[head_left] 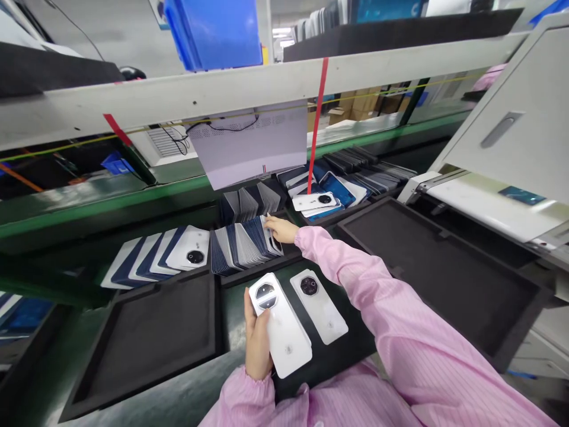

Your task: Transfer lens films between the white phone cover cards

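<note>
My left hand (258, 344) is closed around a small stack of white phone back panels (288, 338), thumb on the front beside the round camera ring. More than one edge shows at the side of this stack. Right of it, another white phone back panel (326, 314) lies flat on the dark bench. My right hand (282, 230) reaches forward, its fingers closed at the top edge of the end panel in a tilted row of white and dark blue phone back panels (244, 243). The thumb is partly hidden.
More panels fan out in a row (155, 255) at the left. Loose panels (317, 201) lie in a tray at the back. Dark foam trays (155, 338) flank me, with a white machine (502, 118) at right. A white rail (222, 89) crosses ahead, bearing a blue bin (217, 35).
</note>
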Motion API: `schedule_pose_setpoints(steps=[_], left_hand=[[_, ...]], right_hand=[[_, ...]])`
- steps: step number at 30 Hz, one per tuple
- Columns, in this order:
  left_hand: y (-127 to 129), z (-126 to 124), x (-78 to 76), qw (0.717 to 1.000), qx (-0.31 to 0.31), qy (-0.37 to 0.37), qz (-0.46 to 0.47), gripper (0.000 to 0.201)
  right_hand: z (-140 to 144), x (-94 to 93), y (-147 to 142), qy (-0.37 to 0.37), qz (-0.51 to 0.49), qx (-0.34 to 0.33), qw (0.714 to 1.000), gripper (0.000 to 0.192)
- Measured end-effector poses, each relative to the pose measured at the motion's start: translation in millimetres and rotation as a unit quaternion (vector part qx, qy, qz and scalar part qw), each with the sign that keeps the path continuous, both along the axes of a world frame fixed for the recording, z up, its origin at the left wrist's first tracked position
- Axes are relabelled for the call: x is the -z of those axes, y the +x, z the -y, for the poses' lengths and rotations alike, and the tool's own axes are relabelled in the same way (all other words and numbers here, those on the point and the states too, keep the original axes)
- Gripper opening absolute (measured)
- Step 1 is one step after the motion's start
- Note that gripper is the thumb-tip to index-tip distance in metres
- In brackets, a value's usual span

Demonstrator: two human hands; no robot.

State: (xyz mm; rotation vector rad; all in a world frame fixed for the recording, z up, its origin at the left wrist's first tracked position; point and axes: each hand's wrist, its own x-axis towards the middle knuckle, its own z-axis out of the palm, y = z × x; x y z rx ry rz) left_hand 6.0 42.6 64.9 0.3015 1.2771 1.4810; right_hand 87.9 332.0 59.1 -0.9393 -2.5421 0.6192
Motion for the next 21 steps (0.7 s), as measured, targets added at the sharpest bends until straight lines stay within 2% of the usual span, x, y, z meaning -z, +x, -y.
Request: schedule_pose_setpoints(steps=[2,4,9,12,14,16,18,19,21], left_hand=[[0.3,0.1,-0.4,1.000,0.002,-0.001,0.005,0.073],[0.4,0.1,-0.3,1.000,0.005,-0.002,0.005,0.073],[-1.4,-0.3,5.1,1.000,0.016,-0.003,-0.013,0.075],[-3.9,-0.9,14.5,0.999,0.020,0.010,-0.032,0.074],[-5.4,-0.9,22.1,0.998,0.024,0.028,-0.048,0.074],[-6.2,-0.5,28.6,0.996,0.035,0.047,-0.060,0.075],[-5.9,-0.1,32.6,0.995,0.051,0.061,-0.059,0.079],[-5.4,0.0,33.6,0.995,0.059,0.065,-0.055,0.082],[-4.1,0.1,34.0,0.993,0.074,0.070,-0.055,0.086]], right_hand=[[8.0,7.3,3.4,-0.013,-0.022,0.041,0.999,0.064],[14.4,12.7,5.9,-0.032,-0.041,0.079,0.996,0.069],[20.7,13.4,10.2,-0.093,-0.082,0.130,0.984,0.045],[34.3,2.6,19.4,-0.101,-0.126,0.147,0.976,0.039],[56.2,-9.1,29.0,-0.099,-0.155,0.147,0.972,0.036],[87.2,-23.2,38.8,-0.106,-0.181,0.116,0.971,0.028],[121.1,-37.4,45.7,-0.142,-0.208,-0.006,0.968,0.019],[136.8,-43.2,47.3,-0.137,-0.191,-0.054,0.971,0.016],[161.9,-50.5,46.5,-0.091,-0.151,-0.087,0.980,0.015]])
